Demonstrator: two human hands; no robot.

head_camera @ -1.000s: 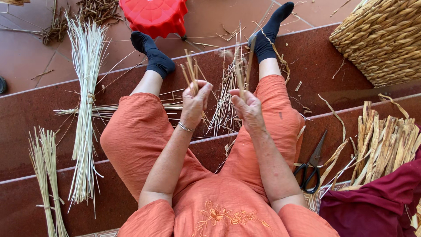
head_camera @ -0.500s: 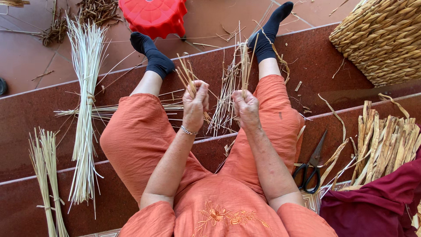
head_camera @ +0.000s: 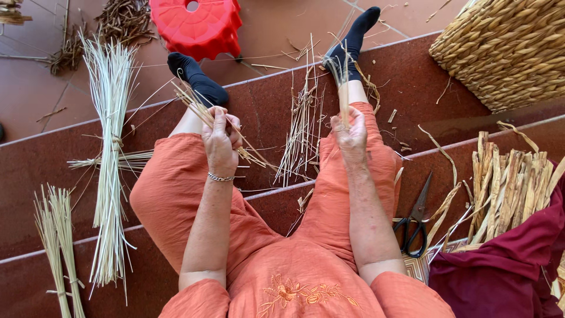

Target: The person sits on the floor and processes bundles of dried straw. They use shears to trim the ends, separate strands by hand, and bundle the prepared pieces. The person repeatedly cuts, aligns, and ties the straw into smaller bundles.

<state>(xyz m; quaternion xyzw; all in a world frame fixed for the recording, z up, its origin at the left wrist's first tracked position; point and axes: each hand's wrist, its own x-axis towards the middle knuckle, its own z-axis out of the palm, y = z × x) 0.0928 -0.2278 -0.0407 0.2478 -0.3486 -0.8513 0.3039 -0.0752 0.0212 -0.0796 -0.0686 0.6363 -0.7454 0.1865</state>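
Dry straw stalks (head_camera: 203, 109), thin, stiff, left hand (head_camera: 220, 141) clasping

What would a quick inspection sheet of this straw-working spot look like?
Surface: dark red steps, strewn with straw bits.
Job's things: left hand grips a small straw bunch; right hand holds thin upright stalks; loose straws lie between the knees.
Clutter: tied pale bundle, smaller bundle, black scissors, flat dried strips.
Grippers: both hands closed on straw.
Cables: nothing seen.
Surroundings: red plastic stool, woven basket, maroon cloth.
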